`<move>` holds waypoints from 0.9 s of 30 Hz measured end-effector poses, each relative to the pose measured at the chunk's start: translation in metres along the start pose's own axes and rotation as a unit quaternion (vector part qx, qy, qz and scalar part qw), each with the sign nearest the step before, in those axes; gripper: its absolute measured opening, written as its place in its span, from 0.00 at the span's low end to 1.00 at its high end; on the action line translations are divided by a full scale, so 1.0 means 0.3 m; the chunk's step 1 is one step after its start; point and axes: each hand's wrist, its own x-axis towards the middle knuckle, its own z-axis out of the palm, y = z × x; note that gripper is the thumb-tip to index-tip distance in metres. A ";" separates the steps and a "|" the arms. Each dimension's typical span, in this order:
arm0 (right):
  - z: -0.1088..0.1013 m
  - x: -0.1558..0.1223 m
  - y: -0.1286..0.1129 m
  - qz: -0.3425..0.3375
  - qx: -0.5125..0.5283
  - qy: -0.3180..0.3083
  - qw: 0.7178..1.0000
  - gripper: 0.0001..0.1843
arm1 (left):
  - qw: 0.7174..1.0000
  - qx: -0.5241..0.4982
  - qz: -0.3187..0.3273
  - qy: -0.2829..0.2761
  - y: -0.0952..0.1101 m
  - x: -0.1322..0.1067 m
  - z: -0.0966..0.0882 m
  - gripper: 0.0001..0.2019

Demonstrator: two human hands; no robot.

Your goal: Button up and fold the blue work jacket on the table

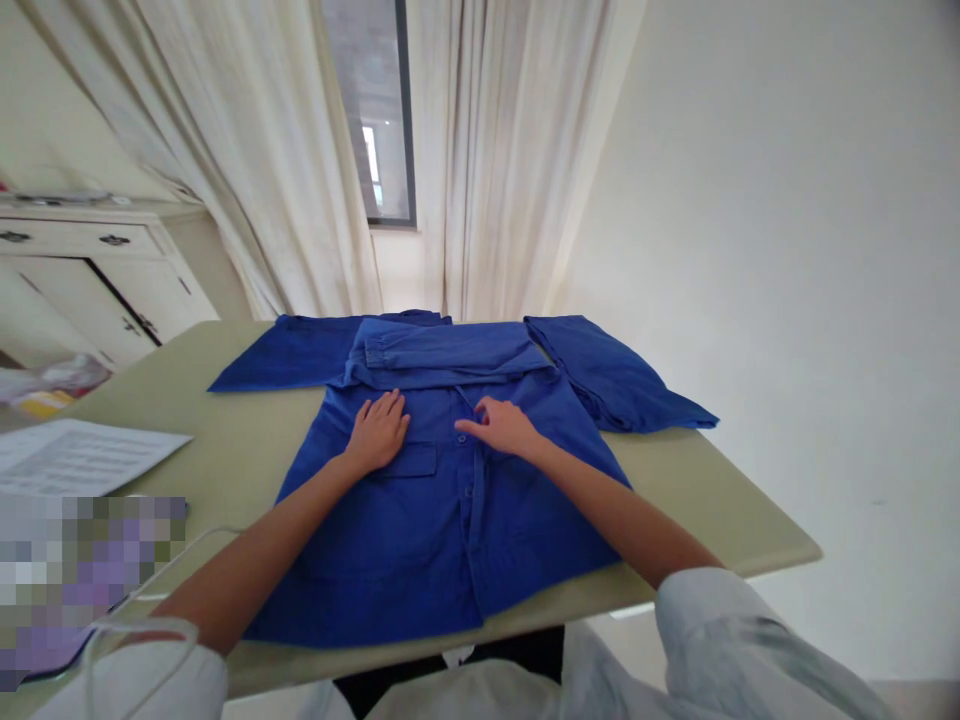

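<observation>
A blue button-front jacket lies front up on the table, its hem towards me and its sleeves folded across the upper part. My left hand rests flat on the chest, fingers stretched out, just above a pocket flap. Near the buttoned front edge, my right hand touches or hovers over the cloth, with its thumb apart from the bent fingers. Nothing shows between them. A small button sits just below the right thumb.
Darker blue folded cloth lies behind on the left and right of the table. Printed sheets, a blurred-out item and a white cable are at left. A cabinet, curtains and a white wall stand beyond.
</observation>
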 end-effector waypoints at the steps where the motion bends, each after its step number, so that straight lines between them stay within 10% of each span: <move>1: 0.022 -0.021 -0.026 -0.002 -0.009 -0.008 1.000 0.24 | 0.999 -0.022 0.033 -0.012 0.033 -0.030 0.015 0.31; 8: 0.109 -0.102 -0.186 -0.171 0.107 -0.072 0.977 0.31 | 0.993 0.008 0.100 -0.059 0.209 -0.220 0.060 0.31; 14: 0.078 -0.283 -0.144 -0.190 0.102 -0.020 0.976 0.36 | 0.994 0.071 0.074 -0.023 0.152 -0.442 -0.012 0.33; 18: 0.066 -0.401 -0.108 -0.203 -0.045 -0.105 0.972 0.46 | 0.987 0.105 0.117 -0.022 0.134 -0.595 -0.025 0.31; 24: 0.079 -0.560 -0.142 -0.217 -0.091 -0.113 0.965 0.50 | 0.983 0.063 0.156 -0.071 0.119 -0.662 -0.072 0.30; 27: 0.025 -0.612 -0.104 -0.241 -0.105 -0.092 0.960 0.51 | 0.990 0.095 0.102 0.002 0.060 -0.675 -0.120 0.32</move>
